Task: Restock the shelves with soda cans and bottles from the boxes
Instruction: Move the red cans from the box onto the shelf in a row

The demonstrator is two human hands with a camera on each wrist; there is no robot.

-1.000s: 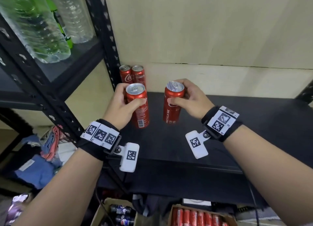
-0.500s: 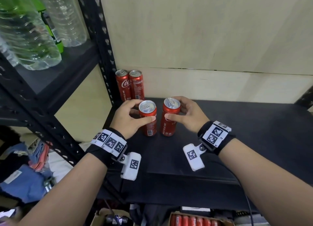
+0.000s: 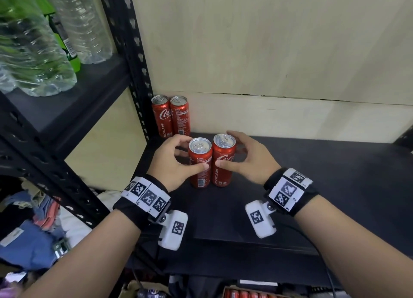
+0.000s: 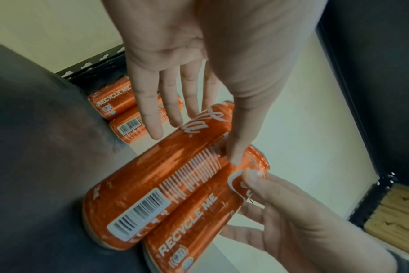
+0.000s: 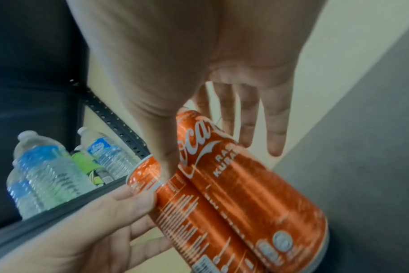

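Two red cola cans stand upright and touching on the black shelf (image 3: 312,174). My left hand (image 3: 192,155) lies round the left can (image 3: 200,163): the thumb touches its front while the fingers stretch out straight behind it, off the metal, as the left wrist view shows with the left hand (image 4: 194,147) over the left can (image 4: 152,175). My right hand (image 3: 229,155) sits the same way at the right can (image 3: 224,163), thumb on the front, fingers straight and apart from it, as the right hand (image 5: 222,162) shows at the right can (image 5: 257,194).
Two more red cans (image 3: 171,116) stand at the shelf's back left corner by the black upright post (image 3: 129,52). Water bottles (image 3: 33,52) and a green bottle (image 3: 64,40) fill the higher shelf on the left. Below the shelf edge is a box of red cans (image 3: 245,294).
Both cans came down from the air, moved together and now stand on the shelf. The fingers of both hands have straightened away from the cans; only the thumbs touch.
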